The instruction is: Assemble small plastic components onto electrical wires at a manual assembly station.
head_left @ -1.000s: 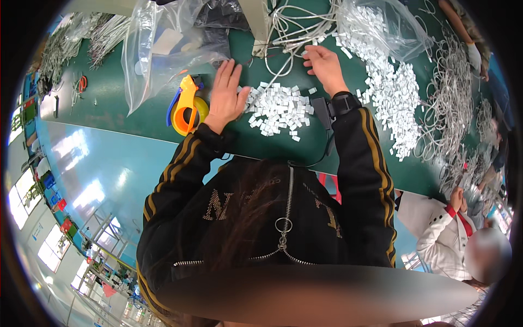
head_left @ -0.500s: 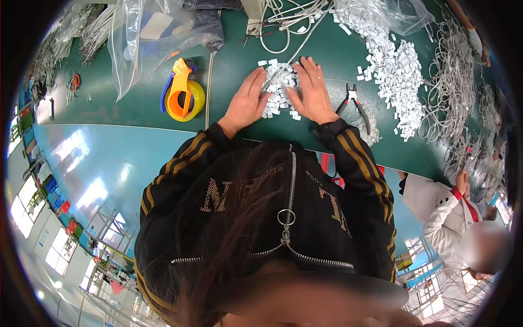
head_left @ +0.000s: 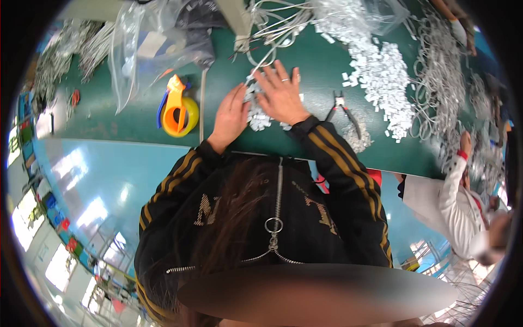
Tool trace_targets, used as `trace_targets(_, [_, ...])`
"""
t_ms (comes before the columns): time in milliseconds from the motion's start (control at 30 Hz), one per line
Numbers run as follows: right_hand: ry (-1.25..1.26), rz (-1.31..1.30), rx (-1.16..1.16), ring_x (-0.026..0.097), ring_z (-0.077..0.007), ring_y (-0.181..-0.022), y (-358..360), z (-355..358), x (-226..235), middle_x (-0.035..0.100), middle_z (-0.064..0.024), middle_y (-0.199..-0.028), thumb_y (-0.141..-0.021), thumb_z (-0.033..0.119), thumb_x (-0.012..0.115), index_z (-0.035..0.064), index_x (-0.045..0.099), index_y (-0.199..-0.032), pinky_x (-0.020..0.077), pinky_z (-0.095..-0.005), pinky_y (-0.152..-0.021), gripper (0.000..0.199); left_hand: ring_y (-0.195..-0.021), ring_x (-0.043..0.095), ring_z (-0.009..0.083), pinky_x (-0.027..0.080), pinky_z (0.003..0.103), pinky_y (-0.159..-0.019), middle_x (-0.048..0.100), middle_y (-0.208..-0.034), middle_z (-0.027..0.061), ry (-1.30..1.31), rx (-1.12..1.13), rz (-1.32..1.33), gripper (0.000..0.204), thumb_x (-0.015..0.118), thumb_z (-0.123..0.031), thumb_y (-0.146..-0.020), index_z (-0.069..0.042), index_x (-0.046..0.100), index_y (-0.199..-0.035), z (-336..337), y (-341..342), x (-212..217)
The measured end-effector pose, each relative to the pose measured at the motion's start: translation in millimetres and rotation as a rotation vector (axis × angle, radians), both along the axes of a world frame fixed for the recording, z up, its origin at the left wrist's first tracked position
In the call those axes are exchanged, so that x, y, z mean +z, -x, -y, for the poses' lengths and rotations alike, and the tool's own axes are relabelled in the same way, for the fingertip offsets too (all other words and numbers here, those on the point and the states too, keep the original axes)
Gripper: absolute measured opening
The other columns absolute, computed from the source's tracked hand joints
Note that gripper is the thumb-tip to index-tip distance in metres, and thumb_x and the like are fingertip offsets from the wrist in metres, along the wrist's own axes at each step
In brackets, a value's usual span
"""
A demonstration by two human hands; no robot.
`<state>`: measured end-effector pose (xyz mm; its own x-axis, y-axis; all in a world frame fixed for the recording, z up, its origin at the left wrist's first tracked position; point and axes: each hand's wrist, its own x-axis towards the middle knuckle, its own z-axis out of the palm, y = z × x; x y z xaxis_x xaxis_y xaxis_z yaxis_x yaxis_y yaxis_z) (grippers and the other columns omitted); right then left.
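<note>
A small pile of white plastic pieces (head_left: 258, 118) lies on the green table between my hands. My left hand (head_left: 231, 115) rests along the pile's left edge with its fingers stretched out. My right hand (head_left: 283, 97) lies flat over the pile's right part, fingers spread, hiding many pieces. Neither hand grips anything that I can see. A light grey cable (head_left: 265, 64) runs down to the pile near my fingertips; its lower end is hidden. Cutting pliers (head_left: 354, 121) with dark handles lie to the right of my right hand, jaws pointing away.
A yellow and orange tape dispenser (head_left: 177, 113) stands left of my left hand. A large heap of similar white pieces (head_left: 384, 82) spreads at the right. Beyond it lie bundled grey cables (head_left: 444, 71) and a co-worker's hand (head_left: 465, 143). Clear plastic bags (head_left: 133, 49) sit at the back left.
My right hand has slid left across the small pile, pushing pieces together and covering more of them. My hands are closer together. The whole view has shifted slightly.
</note>
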<state>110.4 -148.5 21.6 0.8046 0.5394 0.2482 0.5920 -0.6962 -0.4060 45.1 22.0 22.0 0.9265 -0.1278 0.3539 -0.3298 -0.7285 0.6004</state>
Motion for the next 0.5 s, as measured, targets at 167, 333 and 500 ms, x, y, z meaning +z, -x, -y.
trace_targets(167, [0.004,0.059,-0.031,0.052,-0.0340,-0.097,-4,-28,6,0.059,-0.0093,-0.096,-0.063,0.026,0.066,0.0150,0.068,-0.097,0.0381,-0.0551,-0.078,0.036,-0.100,0.053,0.0373,0.044,0.043,-0.086,0.055,-0.110,0.0216,-0.200,-0.016,-0.372,0.044,0.049,0.002,-0.084,0.003,0.046,-0.127,-50,-6,-37])
trace_targets(333, [-0.041,0.079,0.055,0.028,-0.0437,-0.135,20,-20,-18,0.040,-0.0178,-0.142,-0.081,0.048,0.058,0.0092,0.055,-0.127,0.0176,-0.0688,-0.104,0.060,-0.100,0.054,0.0364,0.044,0.045,-0.087,0.056,-0.113,0.0186,-0.588,0.126,0.041,0.043,0.052,-0.002,-0.086,0.001,0.047,-0.129,-66,-24,-25])
trace_targets(500, [-0.056,0.010,0.113,0.026,-0.0461,-0.135,32,8,-21,0.038,-0.0234,-0.142,-0.080,0.048,0.060,0.0055,0.050,-0.130,0.0161,-0.0649,-0.108,0.066,-0.105,0.052,0.0381,0.043,0.045,-0.090,0.053,-0.117,0.0210,-0.379,0.056,0.011,0.043,0.053,-0.009,-0.090,0.003,0.045,-0.130,-38,-9,-15])
